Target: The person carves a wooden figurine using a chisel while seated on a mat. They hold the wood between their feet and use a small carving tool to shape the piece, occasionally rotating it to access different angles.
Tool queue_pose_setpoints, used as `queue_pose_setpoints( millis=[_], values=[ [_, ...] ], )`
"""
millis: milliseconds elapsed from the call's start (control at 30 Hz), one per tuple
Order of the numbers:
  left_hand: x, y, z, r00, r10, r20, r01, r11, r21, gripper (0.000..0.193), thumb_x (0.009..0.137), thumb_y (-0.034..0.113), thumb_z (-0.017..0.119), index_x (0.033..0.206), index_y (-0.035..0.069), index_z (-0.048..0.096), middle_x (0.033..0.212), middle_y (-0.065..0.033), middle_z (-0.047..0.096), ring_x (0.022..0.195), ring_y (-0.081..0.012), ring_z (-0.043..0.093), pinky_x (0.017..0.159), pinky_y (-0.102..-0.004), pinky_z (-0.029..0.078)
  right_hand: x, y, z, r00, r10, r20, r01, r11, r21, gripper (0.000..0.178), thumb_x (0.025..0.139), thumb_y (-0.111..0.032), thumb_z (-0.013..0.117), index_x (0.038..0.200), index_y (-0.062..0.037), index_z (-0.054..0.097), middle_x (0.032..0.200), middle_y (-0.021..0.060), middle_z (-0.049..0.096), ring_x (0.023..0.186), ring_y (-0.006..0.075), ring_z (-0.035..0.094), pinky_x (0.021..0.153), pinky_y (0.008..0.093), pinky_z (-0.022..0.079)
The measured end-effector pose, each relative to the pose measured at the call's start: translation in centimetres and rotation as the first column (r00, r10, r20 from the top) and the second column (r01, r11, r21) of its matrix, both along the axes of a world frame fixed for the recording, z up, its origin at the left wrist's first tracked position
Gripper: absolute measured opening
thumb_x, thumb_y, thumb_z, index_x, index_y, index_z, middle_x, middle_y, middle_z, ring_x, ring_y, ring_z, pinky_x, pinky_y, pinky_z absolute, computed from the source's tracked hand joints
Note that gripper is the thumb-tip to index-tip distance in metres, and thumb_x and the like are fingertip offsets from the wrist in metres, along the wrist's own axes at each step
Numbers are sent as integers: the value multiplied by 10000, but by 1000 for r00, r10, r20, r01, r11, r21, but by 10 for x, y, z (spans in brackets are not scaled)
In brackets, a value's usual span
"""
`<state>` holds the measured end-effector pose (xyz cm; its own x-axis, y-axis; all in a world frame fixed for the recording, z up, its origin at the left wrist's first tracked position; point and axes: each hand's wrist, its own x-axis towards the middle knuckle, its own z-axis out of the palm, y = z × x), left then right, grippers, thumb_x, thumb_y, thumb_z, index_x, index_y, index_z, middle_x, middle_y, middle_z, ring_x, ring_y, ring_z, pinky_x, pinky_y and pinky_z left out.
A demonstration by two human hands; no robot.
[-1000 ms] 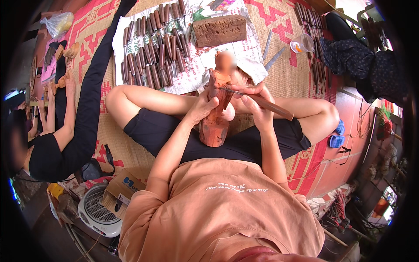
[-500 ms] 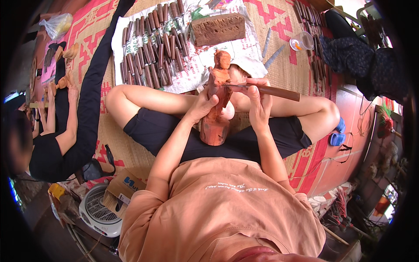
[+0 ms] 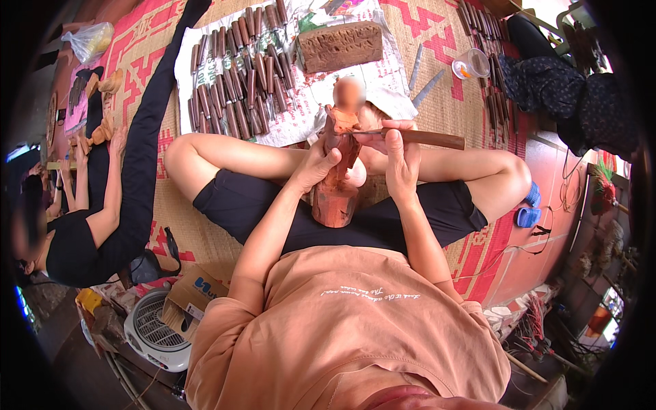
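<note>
From where I stand, the carved wooden figure (image 3: pixel 336 195) is between the seated person's folded legs, its base against the dark shorts (image 3: pixel 280 222) and its head pointing away; whether it stands upright or leans, I can't tell. The lap and legs probably help stop it sliding. The left hand (image 3: pixel 314 165) is closed around its side, thumb uppermost, presumably to steady it. The right hand (image 3: pixel 402 162) grips a dark-handled tool (image 3: pixel 434 139) near the blade end, likely for finer control; the handle sticks out to the right and the thin blade meets the figure's upper body. Just beyond the legs, a white sheet (image 3: pixel 307 113) bears rows of similar tools (image 3: pixel 249 85), mostly lying side by side, perhaps for easy picking, and a brown block (image 3: pixel 340 46).
</note>
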<state>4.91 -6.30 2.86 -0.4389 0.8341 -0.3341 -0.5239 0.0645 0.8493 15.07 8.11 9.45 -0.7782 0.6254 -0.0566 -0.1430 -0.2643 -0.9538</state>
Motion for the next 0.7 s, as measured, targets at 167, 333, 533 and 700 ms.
queue_pose_setpoints(
  millis=[167,333,533,700],
  values=[
    [1,0,0,1000,3,17,-3,1000,-2,1062,662,728,700,1320,-33,360,1052,-92,588,859,-133,629,666,-265,572,0,1,0,999,30,23,-32,995,92,284,1037,-262,420,1121,9,422,944,223,636,908,309,689,835,388,568],
    [0,0,0,1000,-10,-3,10,1000,-2,1030,695,703,702,1328,-40,372,1102,-104,589,932,-147,621,745,-273,556,-1,1,5,999,41,34,-45,989,141,262,1019,-220,476,1101,26,442,919,190,644,901,274,692,821,360,561],
    [4,-3,-9,999,1,-40,-1,1000,-24,961,789,634,674,1379,-50,347,1245,-109,555,1123,-160,546,960,-306,448,-13,3,12,975,-24,221,-141,701,699,204,975,-155,570,1004,42,526,801,122,676,793,187,697,692,279,540],
    [6,-4,-7,997,20,-70,-21,1000,-14,964,790,649,660,1376,-53,354,1244,-97,554,1113,-157,549,942,-303,457,-23,13,27,967,61,246,-224,658,719,132,956,-105,581,951,24,555,749,121,678,724,165,687,627,274,521]
  ],
)
